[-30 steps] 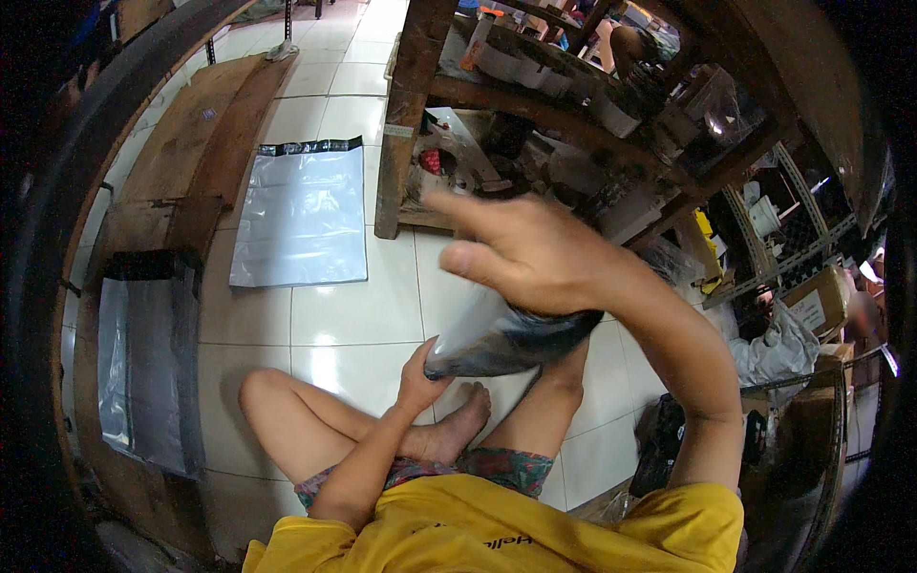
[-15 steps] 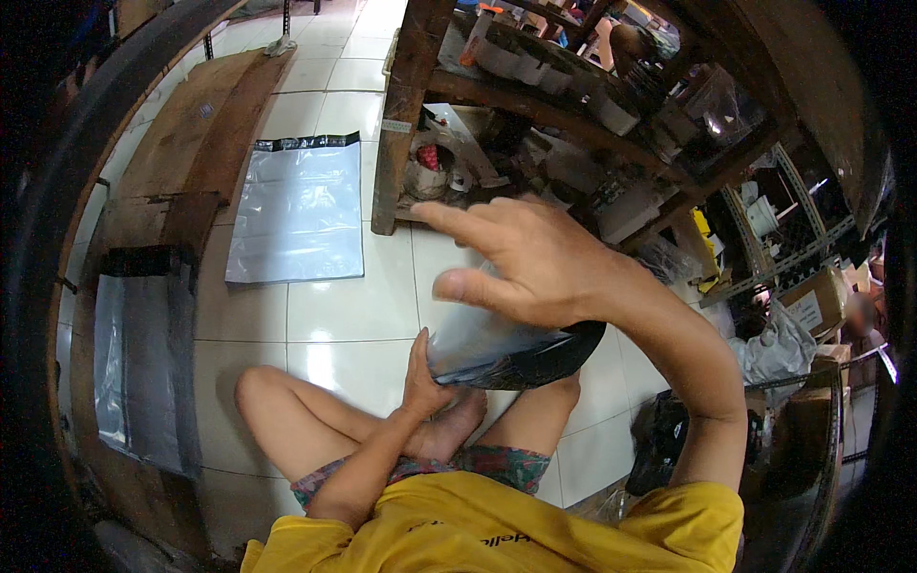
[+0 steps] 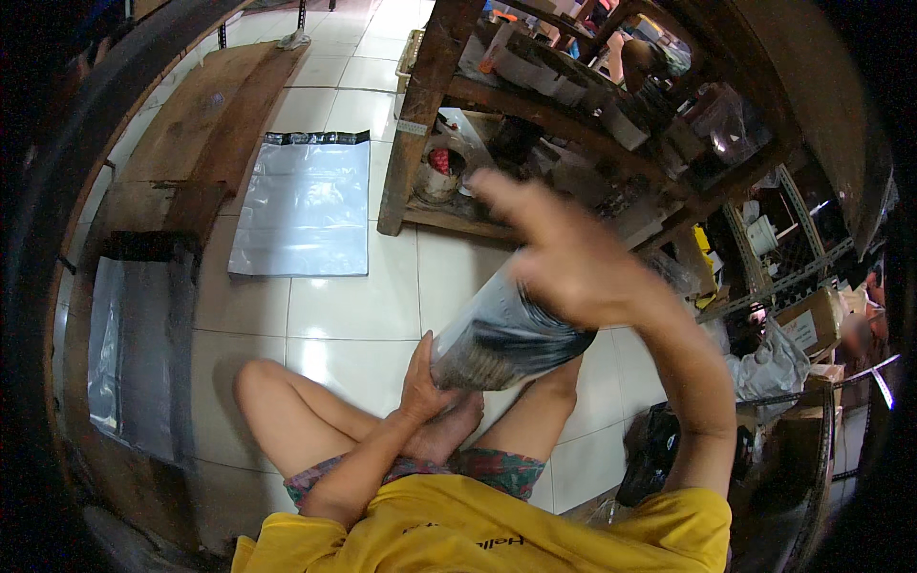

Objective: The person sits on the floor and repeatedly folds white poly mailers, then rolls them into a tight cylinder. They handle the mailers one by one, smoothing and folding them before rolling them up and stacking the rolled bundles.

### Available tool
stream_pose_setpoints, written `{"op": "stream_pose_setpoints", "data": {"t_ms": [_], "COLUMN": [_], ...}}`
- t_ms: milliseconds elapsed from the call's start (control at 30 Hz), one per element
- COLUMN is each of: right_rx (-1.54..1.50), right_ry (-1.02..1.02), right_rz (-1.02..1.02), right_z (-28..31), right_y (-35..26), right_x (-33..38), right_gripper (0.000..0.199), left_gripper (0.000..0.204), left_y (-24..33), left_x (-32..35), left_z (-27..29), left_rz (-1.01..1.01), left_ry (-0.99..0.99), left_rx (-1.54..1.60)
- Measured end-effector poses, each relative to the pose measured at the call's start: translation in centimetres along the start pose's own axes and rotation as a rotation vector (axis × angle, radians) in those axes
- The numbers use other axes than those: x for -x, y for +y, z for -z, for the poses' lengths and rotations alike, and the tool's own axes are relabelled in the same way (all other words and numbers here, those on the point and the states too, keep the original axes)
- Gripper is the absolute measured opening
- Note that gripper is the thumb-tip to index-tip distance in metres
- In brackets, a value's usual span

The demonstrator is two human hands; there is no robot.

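Observation:
My left hand (image 3: pixel 420 384) is closed around the lower left end of a grey-and-black plastic mailing bag (image 3: pixel 482 329), above my crossed legs. The bag is bent over, its black side facing me and its grey side turned away. I cannot make out whether it is one bag or several together. My right hand (image 3: pixel 578 263) is over the bag's upper right end, blurred by motion. Its index finger stretches out toward the shelf, and nothing shows in its grip. Whether it touches the bag is unclear.
A stack of grey mailing bags (image 3: pixel 304 205) lies on the white tiled floor ahead. Another grey bag pile (image 3: pixel 138 349) rests on a wooden board (image 3: pixel 186 143) at left. A wooden shelf (image 3: pixel 409 181) full of clutter stands ahead right; boxes (image 3: pixel 812 320) and a black bag (image 3: pixel 654 449) are at right.
My right hand has swung slightly right and up, and is more blurred. The bag's upper end has risen and more of its dark side shows. My left hand keeps its hold.

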State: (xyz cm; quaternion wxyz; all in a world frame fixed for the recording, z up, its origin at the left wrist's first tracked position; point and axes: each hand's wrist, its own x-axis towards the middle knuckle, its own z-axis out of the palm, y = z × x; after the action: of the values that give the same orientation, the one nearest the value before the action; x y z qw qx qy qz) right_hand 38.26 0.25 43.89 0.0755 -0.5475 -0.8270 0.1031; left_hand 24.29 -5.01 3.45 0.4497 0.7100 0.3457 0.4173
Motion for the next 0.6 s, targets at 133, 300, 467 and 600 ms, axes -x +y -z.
{"op": "stream_pose_setpoints", "data": {"t_ms": [133,300,467,600], "right_rx": [-0.137,-0.016,-0.186,-0.191], "right_ry": [0.257,0.149,0.185,0.041], "right_rz": [0.119,0.185,0.111,0.045], "right_z": [2.1,1.1,0.6,-1.1], "right_y": [-1.6,-2.1,-1.4,-0.5], "right_x": [-1.2,-2.6,-2.4,-1.5], "right_gripper": [0.081,0.079,0.079,0.071], "left_gripper": [0.116,0.112,0.11,0.112], "left_y": [-1.0,-3.3,-2.5,1.5], "left_x": [0.4,1.1,0.0,-1.4], "left_z": [-1.3,-2.6,-1.0,-0.1], "left_rz": [-0.101,-0.108,-0.041,-0.057], "left_ry": [0.08,0.059,-0.077,0.012], "left_rx": [-0.089,-0.15,-0.2,-0.046]}}
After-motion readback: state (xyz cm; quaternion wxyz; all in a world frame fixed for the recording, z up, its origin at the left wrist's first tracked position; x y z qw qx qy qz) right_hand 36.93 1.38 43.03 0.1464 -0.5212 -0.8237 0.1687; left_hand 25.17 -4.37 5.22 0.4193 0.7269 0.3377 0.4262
